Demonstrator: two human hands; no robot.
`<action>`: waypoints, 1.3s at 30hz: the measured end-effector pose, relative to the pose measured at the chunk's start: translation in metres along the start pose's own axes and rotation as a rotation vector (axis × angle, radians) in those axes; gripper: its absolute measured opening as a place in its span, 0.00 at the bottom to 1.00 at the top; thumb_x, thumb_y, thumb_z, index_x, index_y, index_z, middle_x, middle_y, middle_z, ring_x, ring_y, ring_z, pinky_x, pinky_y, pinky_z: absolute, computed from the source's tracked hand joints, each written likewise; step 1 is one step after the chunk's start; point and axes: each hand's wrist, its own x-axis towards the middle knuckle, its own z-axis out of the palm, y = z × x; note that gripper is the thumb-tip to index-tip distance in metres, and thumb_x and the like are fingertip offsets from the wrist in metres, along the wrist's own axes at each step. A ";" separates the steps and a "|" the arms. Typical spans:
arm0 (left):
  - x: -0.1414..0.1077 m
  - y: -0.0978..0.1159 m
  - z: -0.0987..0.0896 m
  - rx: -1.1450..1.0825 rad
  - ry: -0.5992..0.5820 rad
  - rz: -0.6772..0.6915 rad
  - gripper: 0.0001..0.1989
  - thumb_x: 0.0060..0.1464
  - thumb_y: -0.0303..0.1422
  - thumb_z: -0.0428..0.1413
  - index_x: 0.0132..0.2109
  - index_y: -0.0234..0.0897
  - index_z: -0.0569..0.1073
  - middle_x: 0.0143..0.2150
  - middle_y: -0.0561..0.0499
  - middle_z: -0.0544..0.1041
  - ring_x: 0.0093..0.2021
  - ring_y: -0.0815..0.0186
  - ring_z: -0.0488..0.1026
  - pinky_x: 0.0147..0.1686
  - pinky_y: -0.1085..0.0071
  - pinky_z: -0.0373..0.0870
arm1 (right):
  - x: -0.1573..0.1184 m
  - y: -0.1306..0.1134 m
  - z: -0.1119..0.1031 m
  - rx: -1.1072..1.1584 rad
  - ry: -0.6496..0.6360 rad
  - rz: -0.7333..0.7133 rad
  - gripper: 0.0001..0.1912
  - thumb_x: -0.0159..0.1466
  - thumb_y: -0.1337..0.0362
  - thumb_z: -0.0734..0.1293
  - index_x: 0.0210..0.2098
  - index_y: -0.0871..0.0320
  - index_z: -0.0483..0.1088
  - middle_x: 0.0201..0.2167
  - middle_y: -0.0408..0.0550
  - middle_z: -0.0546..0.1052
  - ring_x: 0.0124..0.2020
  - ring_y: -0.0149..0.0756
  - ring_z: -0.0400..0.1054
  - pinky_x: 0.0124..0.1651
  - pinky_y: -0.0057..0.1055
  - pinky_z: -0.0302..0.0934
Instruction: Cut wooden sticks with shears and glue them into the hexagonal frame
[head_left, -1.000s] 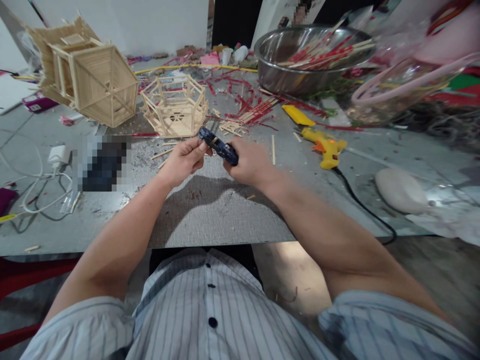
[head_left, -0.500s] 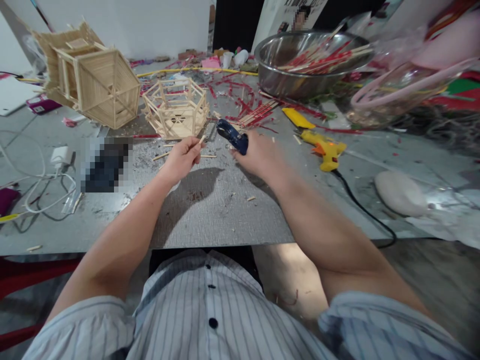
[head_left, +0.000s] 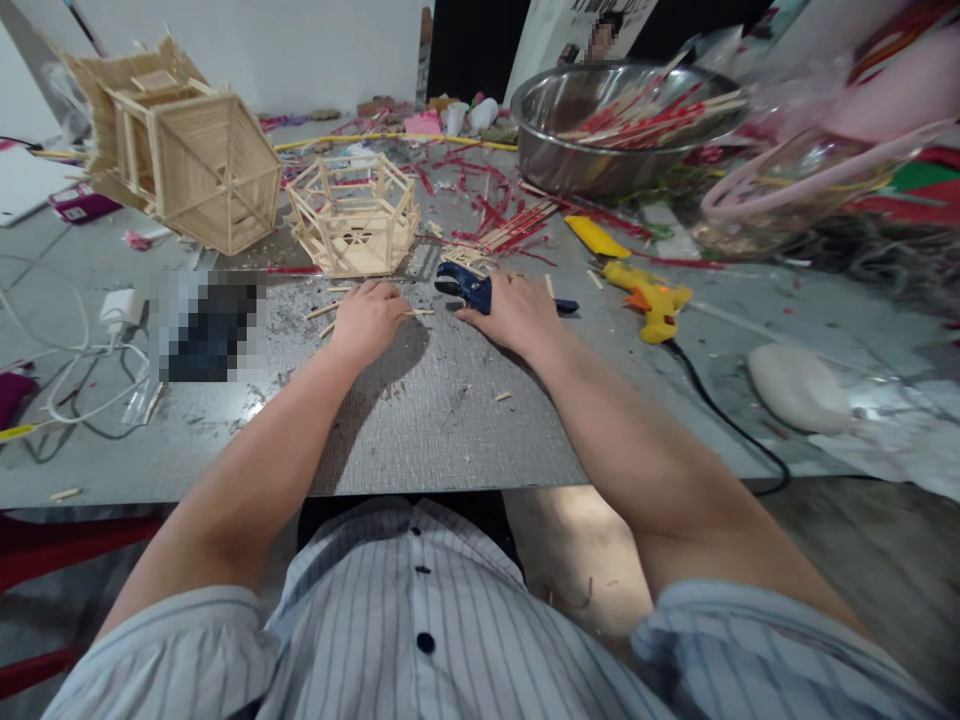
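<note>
My left hand (head_left: 371, 322) is palm down on the table with its fingers curled together. A short wooden stick (head_left: 421, 312) shows at its fingertips. My right hand (head_left: 521, 308) wraps over a dark blue hand cutter (head_left: 469, 286), its curved jaws pointing left and a handle end sticking out on the right. The cutter lies low, at the tabletop. Beyond the left hand stands an open six-sided stick frame (head_left: 356, 255). A larger stick-built model (head_left: 217, 180) lies tilted on its side at the back left.
To the right lies a yellow glue gun (head_left: 652, 300) with a black cord. A metal bowl (head_left: 559, 175) holds red-and-natural sticks. A white stone-like lump (head_left: 796, 388) lies at the right. White cables and a charger (head_left: 121, 312) lie at the left. Red scraps litter the back.
My left hand has lowered from holding a stick up and turned palm down. The cutter in my right hand has come down to the table, and its handle now shows.
</note>
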 end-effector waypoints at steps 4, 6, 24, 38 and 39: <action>0.002 0.004 0.000 0.083 -0.136 -0.052 0.10 0.59 0.32 0.53 0.40 0.36 0.79 0.40 0.42 0.78 0.45 0.56 0.73 0.43 0.65 0.65 | 0.000 -0.001 0.001 -0.034 0.006 -0.016 0.37 0.61 0.43 0.63 0.56 0.70 0.63 0.48 0.71 0.72 0.50 0.60 0.66 0.50 0.52 0.57; 0.002 0.005 -0.002 0.092 -0.183 -0.088 0.11 0.60 0.32 0.52 0.43 0.36 0.78 0.42 0.42 0.78 0.46 0.57 0.73 0.44 0.65 0.66 | -0.001 -0.004 -0.002 -0.058 -0.034 -0.009 0.37 0.63 0.43 0.61 0.55 0.71 0.64 0.49 0.72 0.72 0.51 0.61 0.66 0.51 0.51 0.57; -0.001 0.023 -0.029 0.091 -0.453 -0.167 0.18 0.56 0.20 0.42 0.49 0.25 0.72 0.48 0.32 0.75 0.51 0.51 0.74 0.48 0.62 0.68 | -0.008 -0.017 -0.014 0.115 0.114 -0.220 0.25 0.68 0.52 0.58 0.56 0.62 0.67 0.58 0.63 0.68 0.60 0.55 0.59 0.61 0.55 0.49; -0.001 0.018 -0.014 -1.312 -0.011 -0.404 0.07 0.45 0.20 0.52 0.32 0.34 0.70 0.29 0.55 0.71 0.30 0.73 0.68 0.39 0.72 0.67 | -0.018 -0.032 -0.008 0.722 0.045 -0.361 0.16 0.63 0.58 0.64 0.47 0.59 0.75 0.40 0.52 0.79 0.37 0.39 0.72 0.41 0.37 0.65; -0.001 0.020 -0.013 -1.444 0.025 -0.379 0.06 0.46 0.21 0.53 0.32 0.34 0.69 0.30 0.55 0.72 0.31 0.73 0.69 0.41 0.72 0.67 | -0.018 -0.032 -0.007 0.772 0.046 -0.364 0.17 0.63 0.58 0.64 0.47 0.58 0.74 0.41 0.52 0.79 0.38 0.39 0.72 0.42 0.37 0.65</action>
